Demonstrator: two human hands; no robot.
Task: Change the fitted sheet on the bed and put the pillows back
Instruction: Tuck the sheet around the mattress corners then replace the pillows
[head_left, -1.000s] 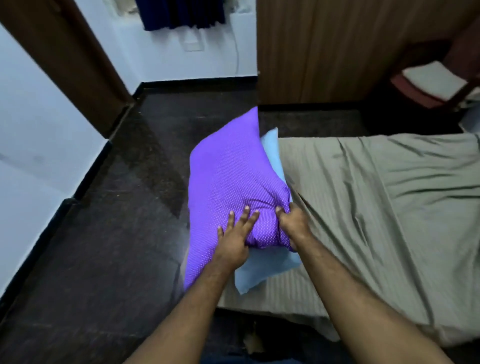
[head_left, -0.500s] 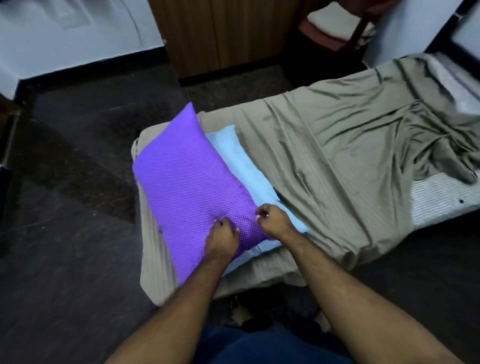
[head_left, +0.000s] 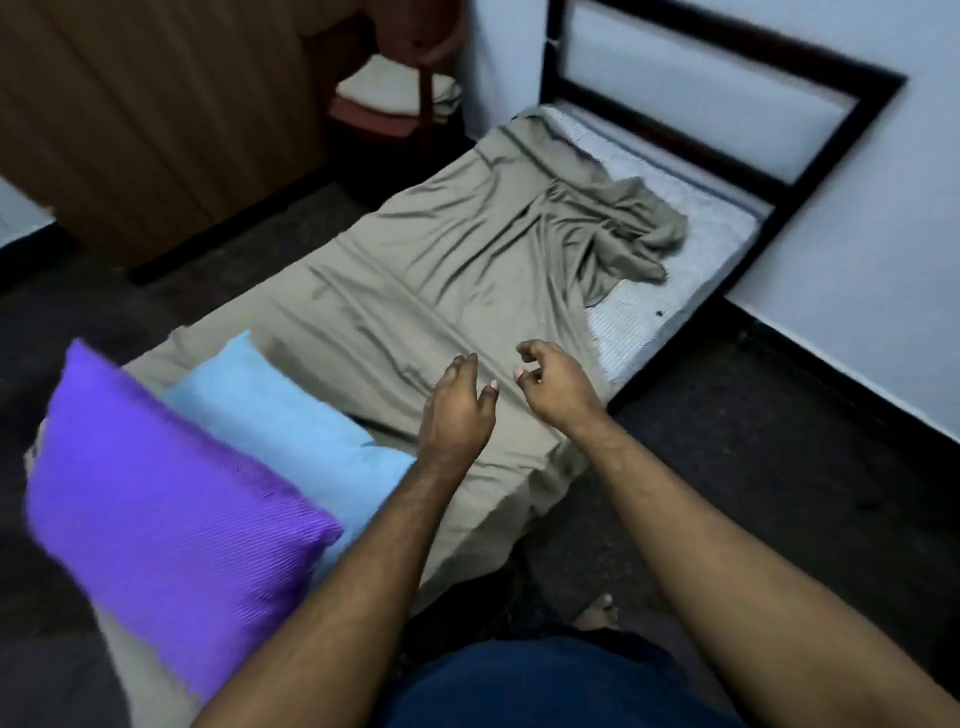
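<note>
A purple pillow (head_left: 156, 509) lies on the near left end of the bed, partly on top of a light blue pillow (head_left: 280, 410). An olive-grey sheet (head_left: 426, 270) covers most of the mattress and is bunched in folds near the far end, where striped white mattress (head_left: 670, 270) shows bare. My left hand (head_left: 457, 410) hovers over the sheet just right of the blue pillow, fingers apart, holding nothing. My right hand (head_left: 556, 384) floats beside it with fingers loosely curled and empty.
A black bed frame with a white padded board (head_left: 727, 98) stands at the far end against the wall. A wooden chair with a cushion (head_left: 400, 98) sits beyond the bed by a brown wardrobe (head_left: 156, 114). Dark floor (head_left: 779, 467) runs along the right side.
Both hands have let go of the purple pillow and moved right over the sheet. The view has swung right, showing the far end of the bed.
</note>
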